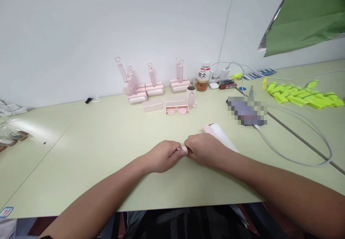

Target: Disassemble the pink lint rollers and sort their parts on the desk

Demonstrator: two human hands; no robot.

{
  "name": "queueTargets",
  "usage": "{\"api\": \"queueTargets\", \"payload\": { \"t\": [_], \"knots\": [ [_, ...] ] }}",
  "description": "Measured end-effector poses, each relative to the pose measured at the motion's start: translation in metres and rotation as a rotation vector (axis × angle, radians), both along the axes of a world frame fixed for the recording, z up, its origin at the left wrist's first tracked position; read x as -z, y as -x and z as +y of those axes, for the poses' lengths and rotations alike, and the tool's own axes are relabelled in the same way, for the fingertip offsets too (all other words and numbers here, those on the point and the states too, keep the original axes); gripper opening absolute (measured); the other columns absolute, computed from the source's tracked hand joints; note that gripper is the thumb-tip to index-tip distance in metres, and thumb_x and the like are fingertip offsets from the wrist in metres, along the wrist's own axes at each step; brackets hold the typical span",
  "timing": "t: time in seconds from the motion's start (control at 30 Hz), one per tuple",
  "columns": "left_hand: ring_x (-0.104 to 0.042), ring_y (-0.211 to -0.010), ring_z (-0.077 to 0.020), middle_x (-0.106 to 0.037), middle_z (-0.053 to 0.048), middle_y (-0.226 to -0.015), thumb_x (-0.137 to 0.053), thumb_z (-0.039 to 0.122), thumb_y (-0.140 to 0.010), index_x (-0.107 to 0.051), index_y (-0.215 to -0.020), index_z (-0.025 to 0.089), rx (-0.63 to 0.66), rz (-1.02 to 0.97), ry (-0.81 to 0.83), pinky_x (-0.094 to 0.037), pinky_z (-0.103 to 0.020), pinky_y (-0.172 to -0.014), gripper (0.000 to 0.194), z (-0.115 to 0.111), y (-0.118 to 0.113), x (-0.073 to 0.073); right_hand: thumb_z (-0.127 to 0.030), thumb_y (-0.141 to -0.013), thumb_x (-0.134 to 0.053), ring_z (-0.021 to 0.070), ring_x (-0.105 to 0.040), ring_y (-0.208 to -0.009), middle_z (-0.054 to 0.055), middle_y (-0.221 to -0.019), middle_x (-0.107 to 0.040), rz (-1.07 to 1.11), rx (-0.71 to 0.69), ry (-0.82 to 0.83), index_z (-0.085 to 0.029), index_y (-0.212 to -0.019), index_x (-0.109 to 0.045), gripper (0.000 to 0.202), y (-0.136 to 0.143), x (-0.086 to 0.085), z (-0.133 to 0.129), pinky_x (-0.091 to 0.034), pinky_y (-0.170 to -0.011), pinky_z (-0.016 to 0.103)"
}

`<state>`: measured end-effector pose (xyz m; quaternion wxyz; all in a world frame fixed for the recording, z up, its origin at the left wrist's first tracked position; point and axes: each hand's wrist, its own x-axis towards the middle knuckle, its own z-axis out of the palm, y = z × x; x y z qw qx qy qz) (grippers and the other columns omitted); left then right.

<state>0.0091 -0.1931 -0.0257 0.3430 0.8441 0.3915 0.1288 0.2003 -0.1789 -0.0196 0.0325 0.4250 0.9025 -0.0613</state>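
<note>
My left hand point(165, 156) and my right hand point(205, 150) meet above the table, fingers closed around a small pale pink piece point(184, 149) that is mostly hidden between them. Just beyond my right hand lies a white and pink roller point(222, 136), partly covered by that hand. Farther back are an open pink case point(177, 110) with round parts inside, a clear plastic cover point(153, 105) and an upright cup point(191, 91) with a small pink handle piece against it.
Along the wall stand several pink rollers with heart-topped handles point(152, 76) and a drink bottle point(203, 76). To the right are a blurred phone point(246, 111) on a white cable point(293, 162) and yellow-green strips point(304, 94). Clear items point(12, 136) sit far left.
</note>
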Motion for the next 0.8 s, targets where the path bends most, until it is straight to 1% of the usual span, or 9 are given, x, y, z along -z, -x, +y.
{"api": "queueTargets", "payload": {
  "t": [0.13,0.27,0.4,0.47,0.57,0.63,0.67,0.8],
  "knots": [
    [-0.045,-0.058,-0.0114,-0.054,0.0,-0.067,-0.037,0.035,-0.096,-0.048,-0.072,0.018,0.01,0.029,-0.113,-0.035,-0.025,-0.055,0.032,-0.001,-0.002,0.001,-0.025,-0.085,-0.053,0.0193,-0.063,-0.068,0.008,-0.075,-0.071,-0.021,0.014,0.002,-0.016,-0.071,-0.066,0.021,0.001,-0.005,0.0,-0.021,-0.053,0.029],
    [-0.052,-0.062,-0.0139,-0.059,-0.002,-0.073,-0.038,0.032,-0.096,-0.049,-0.077,0.019,0.028,0.105,-0.254,-0.038,-0.027,-0.057,0.027,-0.001,-0.004,0.007,-0.028,-0.085,-0.053,0.0198,-0.064,-0.066,0.009,-0.075,-0.071,-0.026,0.036,0.015,-0.016,-0.071,-0.067,0.024,0.001,-0.005,-0.001,-0.021,-0.052,0.029],
    [-0.055,-0.064,-0.0161,-0.06,-0.004,-0.077,-0.04,0.031,-0.095,-0.051,-0.08,0.018,0.075,0.262,-0.435,-0.038,-0.028,-0.056,0.023,0.001,-0.006,0.012,-0.031,-0.083,-0.054,0.0202,-0.063,-0.064,0.009,-0.073,-0.072,-0.022,0.06,0.064,-0.017,-0.068,-0.067,0.025,0.001,-0.002,0.0,-0.021,-0.051,0.029],
    [-0.055,-0.065,-0.0167,-0.06,-0.004,-0.078,-0.041,0.03,-0.095,-0.053,-0.082,0.018,0.105,0.321,-0.526,-0.039,-0.028,-0.056,0.021,0.001,-0.006,0.014,-0.03,-0.082,-0.055,0.0196,-0.063,-0.063,0.009,-0.071,-0.071,-0.007,0.054,0.075,-0.017,-0.065,-0.066,0.024,0.0,-0.001,0.002,-0.021,-0.051,0.028],
    [-0.055,-0.067,-0.0173,-0.06,-0.005,-0.079,-0.038,0.03,-0.097,-0.055,-0.082,0.018,0.101,0.337,-0.62,-0.039,-0.029,-0.058,0.025,0.002,-0.005,0.012,-0.03,-0.082,-0.056,0.0179,-0.06,-0.062,0.007,-0.068,-0.07,0.024,0.064,0.088,-0.017,-0.062,-0.064,0.025,-0.001,-0.002,0.003,-0.022,-0.051,0.028],
    [-0.054,-0.067,-0.0169,-0.06,-0.005,-0.079,-0.035,0.036,-0.099,-0.055,-0.081,0.018,0.051,0.266,-0.597,-0.038,-0.028,-0.058,0.032,0.002,-0.004,0.008,-0.033,-0.084,-0.056,0.0167,-0.058,-0.061,0.006,-0.067,-0.068,0.063,0.098,0.081,-0.018,-0.063,-0.062,0.027,-0.003,-0.005,0.003,-0.021,-0.051,0.027],
    [-0.054,-0.067,-0.0163,-0.06,-0.005,-0.079,-0.034,0.04,-0.099,-0.056,-0.081,0.018,0.014,0.201,-0.55,-0.038,-0.028,-0.057,0.036,0.002,-0.004,0.006,-0.034,-0.084,-0.056,0.016,-0.057,-0.061,0.005,-0.067,-0.067,0.087,0.117,0.074,-0.018,-0.063,-0.061,0.027,-0.003,-0.007,0.002,-0.021,-0.051,0.027],
    [-0.05,-0.062,-0.0131,-0.056,-0.001,-0.07,-0.033,0.049,-0.098,-0.054,-0.076,0.019,-0.146,-0.081,-0.229,-0.035,-0.025,-0.057,0.044,-0.001,-0.005,-0.003,-0.03,-0.087,-0.053,0.0145,-0.052,-0.059,0.003,-0.067,-0.063,0.175,0.155,0.043,-0.018,-0.064,-0.056,0.026,-0.003,-0.014,-0.002,-0.023,-0.053,0.027]
  ]
}}
